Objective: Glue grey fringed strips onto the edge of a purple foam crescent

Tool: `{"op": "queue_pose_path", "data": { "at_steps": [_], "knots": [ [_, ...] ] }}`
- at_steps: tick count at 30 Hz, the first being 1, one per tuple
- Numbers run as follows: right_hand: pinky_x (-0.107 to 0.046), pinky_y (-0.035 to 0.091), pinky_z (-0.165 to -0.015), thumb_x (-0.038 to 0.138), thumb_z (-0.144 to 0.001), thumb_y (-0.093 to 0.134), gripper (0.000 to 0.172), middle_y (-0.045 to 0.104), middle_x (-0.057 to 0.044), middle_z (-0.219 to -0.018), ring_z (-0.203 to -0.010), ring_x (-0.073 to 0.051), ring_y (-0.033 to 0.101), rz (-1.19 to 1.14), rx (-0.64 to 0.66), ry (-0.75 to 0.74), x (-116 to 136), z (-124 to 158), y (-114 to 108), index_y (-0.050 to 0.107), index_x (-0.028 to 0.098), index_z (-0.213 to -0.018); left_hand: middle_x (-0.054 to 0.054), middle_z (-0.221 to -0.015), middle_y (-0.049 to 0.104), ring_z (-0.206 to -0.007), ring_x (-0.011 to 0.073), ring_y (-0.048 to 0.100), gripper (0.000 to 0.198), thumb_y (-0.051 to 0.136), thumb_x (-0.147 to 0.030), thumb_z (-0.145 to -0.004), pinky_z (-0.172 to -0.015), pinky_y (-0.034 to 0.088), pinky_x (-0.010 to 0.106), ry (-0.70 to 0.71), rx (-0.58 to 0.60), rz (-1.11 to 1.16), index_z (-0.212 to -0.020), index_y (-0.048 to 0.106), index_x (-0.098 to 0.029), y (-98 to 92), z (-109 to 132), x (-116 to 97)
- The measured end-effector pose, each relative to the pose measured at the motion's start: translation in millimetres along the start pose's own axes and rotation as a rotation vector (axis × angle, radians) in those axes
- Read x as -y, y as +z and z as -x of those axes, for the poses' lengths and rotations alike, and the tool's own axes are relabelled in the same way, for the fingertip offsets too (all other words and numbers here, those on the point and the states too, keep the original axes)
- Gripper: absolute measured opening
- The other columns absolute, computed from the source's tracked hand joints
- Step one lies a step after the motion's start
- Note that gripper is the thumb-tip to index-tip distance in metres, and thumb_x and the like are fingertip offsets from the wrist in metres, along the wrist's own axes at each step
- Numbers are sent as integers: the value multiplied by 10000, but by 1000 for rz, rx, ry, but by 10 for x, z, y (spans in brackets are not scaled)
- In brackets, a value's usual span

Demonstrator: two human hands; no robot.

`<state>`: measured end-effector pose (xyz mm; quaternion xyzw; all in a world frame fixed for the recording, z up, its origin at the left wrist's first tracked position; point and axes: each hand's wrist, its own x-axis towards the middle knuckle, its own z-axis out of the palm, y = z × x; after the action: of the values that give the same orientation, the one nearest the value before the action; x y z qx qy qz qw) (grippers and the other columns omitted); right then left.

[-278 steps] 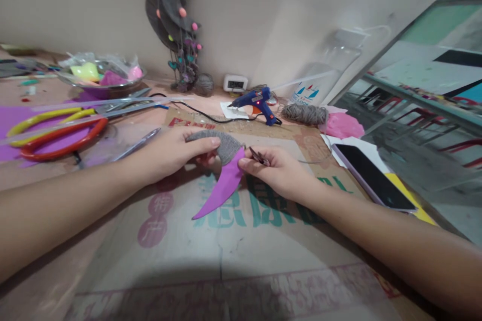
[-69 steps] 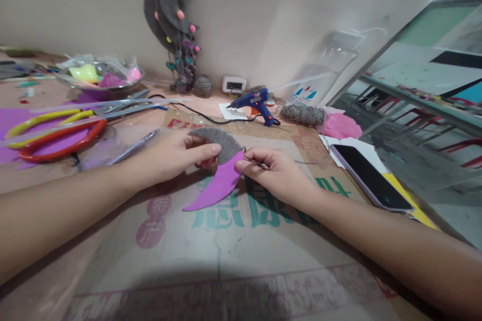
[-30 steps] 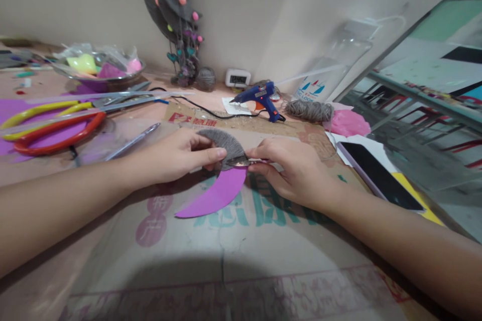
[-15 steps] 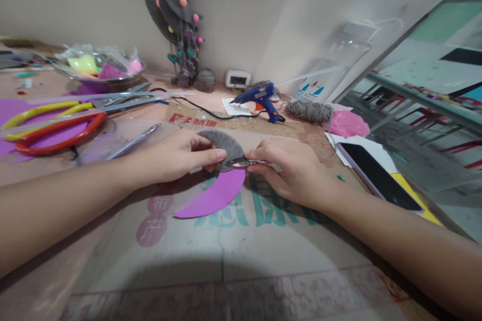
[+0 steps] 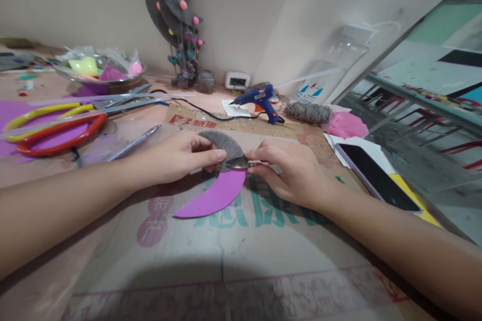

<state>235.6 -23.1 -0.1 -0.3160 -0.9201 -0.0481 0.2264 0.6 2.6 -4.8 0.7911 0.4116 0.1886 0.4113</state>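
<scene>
A purple crescent (image 5: 213,195) of flat sheet lies at a tilt, its upper part wrapped in grey yarn (image 5: 222,143) and its lower horn bare. My left hand (image 5: 181,155) is closed on the wrapped part, thumb on top and fingers curled at its left edge. At the right edge, where the wrapping ends, my right hand (image 5: 289,170) pinches a thin dark-and-pale thing (image 5: 239,163) between thumb and fingertips. The fingers partly hide it, so its kind is unclear. Both hands rest low over printed cardboard (image 5: 181,266).
Behind the hands stands a blue glue gun (image 5: 259,98) with its black cord. Red-and-yellow-handled scissors (image 5: 62,135) and a pen (image 5: 135,143) lie left. To the right are a phone (image 5: 378,178), grey yarn skein (image 5: 309,112) and clear bottle (image 5: 324,70). A filled bowl (image 5: 109,80) sits back left.
Almost nothing differs. Both hands keep their hold on the crescent, and the whole view has shifted very slightly.
</scene>
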Motion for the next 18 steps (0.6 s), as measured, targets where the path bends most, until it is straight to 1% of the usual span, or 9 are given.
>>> {"op": "queue_pose_path", "data": {
  "at_steps": [4,13,18],
  "knots": [
    [-256,410,-631,252,-895,526,134,669,-44,-825,-724,-146,600,-64,-17,36,5,4,-17,600,161,-959,-19,-584,606,-525,101,526,392,483,-455,-860,-520,368,216,-5,-15,-3,-637,623,-163,1,4,-3],
    [-257,382,-602,263,-908,509,146,646,-32,-777,-687,-143,570,-1,11,-4,40,-4,29,605,161,-950,-27,-563,585,-509,94,501,383,485,-437,-858,-504,347,212,-1,-21,-28,-627,611,-160,6,-4,-3],
    [-253,394,-617,250,-895,530,138,660,-41,-821,-707,-145,584,-35,7,12,31,-4,25,600,154,-965,-21,-574,590,-527,94,513,387,484,-434,-861,-505,344,210,8,-14,-29,-626,608,-153,8,-1,-5]
  ]
}}
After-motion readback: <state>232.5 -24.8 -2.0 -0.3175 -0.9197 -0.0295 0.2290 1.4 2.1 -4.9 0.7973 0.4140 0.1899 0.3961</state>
